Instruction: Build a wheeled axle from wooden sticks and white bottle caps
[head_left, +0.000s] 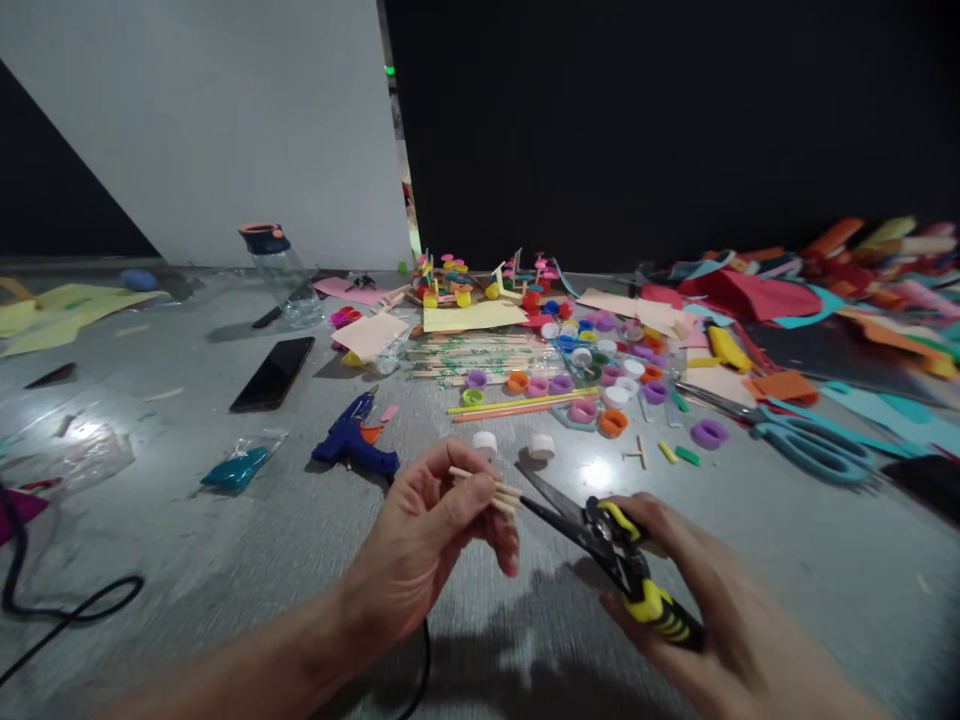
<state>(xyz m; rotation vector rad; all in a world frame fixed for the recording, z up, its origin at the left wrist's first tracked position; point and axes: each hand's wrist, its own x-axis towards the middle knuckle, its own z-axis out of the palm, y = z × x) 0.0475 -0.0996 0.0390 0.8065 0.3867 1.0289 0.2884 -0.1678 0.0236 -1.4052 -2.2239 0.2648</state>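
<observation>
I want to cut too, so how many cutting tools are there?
2: the yellow-and-black cutters in the right hand, and the blue-handled scissors beyond that hand. More may be hidden under the paper pile.

Grey worktop (240, 540) before you, glare spots (596, 472) shining; beyond, you face pale panel (262, 110) left, black panel (660, 120) right, narrow gap (405, 185) between, green light (389, 71) inside.

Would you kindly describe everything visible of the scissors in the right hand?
These scissors have black-and-yellow handles that look like plastic or rubber, and two long, slender blades that look metallic, one dark and one greyer. They are open in a V. The right hand grips the handles above the grey table, blades pointing forward and left. The dark blade's tip is at the wooden sticks in the left hand; whether they touch is unclear.
</observation>
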